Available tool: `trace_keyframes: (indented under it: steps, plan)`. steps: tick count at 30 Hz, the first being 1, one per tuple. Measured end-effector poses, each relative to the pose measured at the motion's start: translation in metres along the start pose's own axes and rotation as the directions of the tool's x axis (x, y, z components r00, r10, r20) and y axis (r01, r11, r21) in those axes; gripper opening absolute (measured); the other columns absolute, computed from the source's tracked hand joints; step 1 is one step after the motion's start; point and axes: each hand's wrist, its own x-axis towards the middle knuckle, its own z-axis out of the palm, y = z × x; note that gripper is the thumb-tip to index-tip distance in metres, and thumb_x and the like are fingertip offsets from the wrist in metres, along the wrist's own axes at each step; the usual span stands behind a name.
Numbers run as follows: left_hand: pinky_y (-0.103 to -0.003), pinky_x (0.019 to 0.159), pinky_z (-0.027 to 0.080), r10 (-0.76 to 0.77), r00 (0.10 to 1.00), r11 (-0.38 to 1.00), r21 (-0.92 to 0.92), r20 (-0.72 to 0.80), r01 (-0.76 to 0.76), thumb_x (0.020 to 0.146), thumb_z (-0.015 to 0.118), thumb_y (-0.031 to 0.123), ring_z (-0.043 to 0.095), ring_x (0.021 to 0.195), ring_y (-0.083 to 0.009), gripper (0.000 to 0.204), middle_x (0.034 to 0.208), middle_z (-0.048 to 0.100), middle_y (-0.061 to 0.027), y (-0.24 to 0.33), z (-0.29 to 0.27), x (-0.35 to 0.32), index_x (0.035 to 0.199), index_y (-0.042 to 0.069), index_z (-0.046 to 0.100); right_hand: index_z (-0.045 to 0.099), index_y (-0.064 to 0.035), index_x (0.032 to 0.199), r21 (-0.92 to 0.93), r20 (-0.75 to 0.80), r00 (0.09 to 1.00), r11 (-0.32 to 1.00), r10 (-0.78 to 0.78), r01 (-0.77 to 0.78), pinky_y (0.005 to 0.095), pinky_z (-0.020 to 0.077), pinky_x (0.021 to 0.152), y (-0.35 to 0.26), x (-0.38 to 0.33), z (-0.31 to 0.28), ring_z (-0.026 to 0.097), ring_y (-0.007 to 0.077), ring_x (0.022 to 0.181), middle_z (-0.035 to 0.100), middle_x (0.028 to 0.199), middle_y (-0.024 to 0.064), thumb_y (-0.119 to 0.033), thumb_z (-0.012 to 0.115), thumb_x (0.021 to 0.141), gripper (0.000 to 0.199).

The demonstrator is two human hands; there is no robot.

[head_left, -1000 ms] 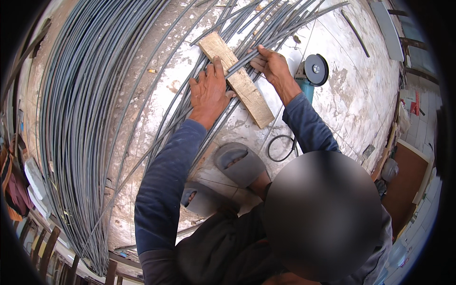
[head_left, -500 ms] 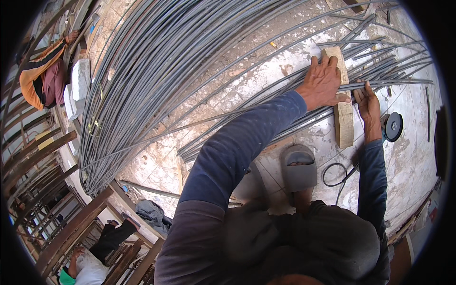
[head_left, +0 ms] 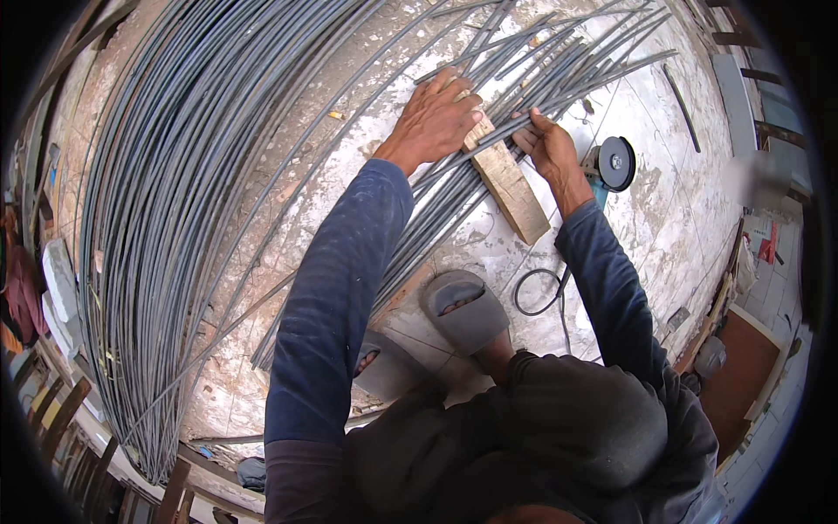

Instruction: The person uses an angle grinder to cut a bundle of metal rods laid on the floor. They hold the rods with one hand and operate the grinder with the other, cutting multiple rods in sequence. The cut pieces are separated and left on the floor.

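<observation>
My left hand (head_left: pixel 434 122) lies over the far end of a wooden block (head_left: pixel 517 194), fingers curled over it and thumb on its top. What is under the palm is hidden. My right hand (head_left: pixel 552 150) is closed around grey steel rods (head_left: pixel 501 133), thumb on top, just right of the block. Their near ends rest across the wood. More loose rods (head_left: pixel 559 65) fan out beyond both hands, and others (head_left: pixel 428 236) run under my left forearm toward my feet.
A big bundle of long bent rods (head_left: pixel 201 157) covers the left side. An angle grinder (head_left: pixel 616 163) with a black disc lies right of my right hand, its cable (head_left: pixel 538 292) looped below. My sandalled feet (head_left: pixel 467 310) stand near the block. A short rod (head_left: pixel 681 106) lies far right.
My view has turned to the right, so everything appears shifted left and rotated. Both hands stay at the block, and my right hand still grips the rods.
</observation>
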Motion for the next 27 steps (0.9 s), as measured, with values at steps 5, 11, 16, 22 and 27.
trace_keyframes:
  steps: [5, 11, 16, 22, 27]
  plan:
    - [-0.047, 0.12, 0.027, 0.043, 0.999, 0.999, -0.01, 0.01, -0.043, 0.097, 0.056, 0.014, 0.028, 0.146, -0.0291, 0.035, 0.146, 0.047, -0.0085, -0.004, 0.001, -0.004, 0.131, 0.014, 0.061, 0.058, 0.0019, 0.115, -0.001, -0.013, 1.0, 1.0, -0.024, 0.024, 0.0394, 0.054, 0.091, -0.002, -0.007, 0.002, 0.067, 0.0257, 0.099, 0.068, 0.111, 0.0175, -0.022, 0.051, 0.104, 0.027]
    - [-0.046, 0.122, 0.024, -0.022, 0.999, 0.999, 0.026, 0.039, 0.021, 0.097, 0.054, 0.013, 0.027, 0.148, -0.0259, 0.038, 0.151, 0.044, -0.0057, 0.003, -0.004, -0.009, 0.135, 0.016, 0.059, 0.055, 0.0068, 0.117, 0.004, 0.009, 0.999, 0.999, -0.041, 0.041, 0.0398, 0.0553, 0.086, 0.001, -0.01, 0.004, 0.067, 0.0278, 0.096, 0.067, 0.11, 0.0195, -0.02, 0.053, 0.103, 0.03]
    - [-0.047, 0.119, 0.027, -0.036, 0.994, 0.999, 0.041, 0.106, 0.031, 0.095, 0.058, 0.014, 0.025, 0.148, -0.0269, 0.04, 0.15, 0.044, -0.0066, 0.009, -0.009, -0.002, 0.134, 0.015, 0.06, 0.059, 0.0055, 0.117, -0.013, 0.002, 0.998, 0.998, -0.06, 0.06, 0.0339, 0.0598, 0.079, -0.002, -0.01, 0.0, 0.07, 0.0238, 0.093, 0.07, 0.107, 0.0156, -0.022, 0.055, 0.103, 0.032]
    - [-0.055, 0.12, 0.021, -0.062, 0.998, 0.95, 0.305, 0.005, 0.058, 0.096, 0.056, 0.013, 0.023, 0.149, -0.0296, 0.059, 0.155, 0.036, -0.0093, 0.012, -0.016, -0.023, 0.152, 0.013, 0.036, 0.061, 0.0094, 0.113, -0.355, -0.121, 0.981, 0.929, -0.154, 0.102, 0.0341, 0.0618, 0.069, -0.013, -0.049, -0.005, 0.071, 0.0242, 0.078, 0.071, 0.096, 0.0199, -0.036, 0.066, 0.096, 0.049]
    - [-0.057, 0.12, 0.018, -0.213, 0.967, 0.967, 0.112, -0.144, 0.229, 0.097, 0.055, 0.012, 0.026, 0.147, -0.0344, 0.064, 0.155, 0.032, -0.0155, 0.023, -0.057, -0.093, 0.154, 0.009, 0.027, 0.063, -0.0026, 0.088, -0.912, 0.019, 0.671, 0.263, -0.741, 0.316, 0.0365, 0.0452, 0.052, -0.002, -0.113, -0.076, 0.059, 0.0208, 0.055, 0.063, 0.064, 0.0095, -0.036, 0.069, 0.092, 0.034]
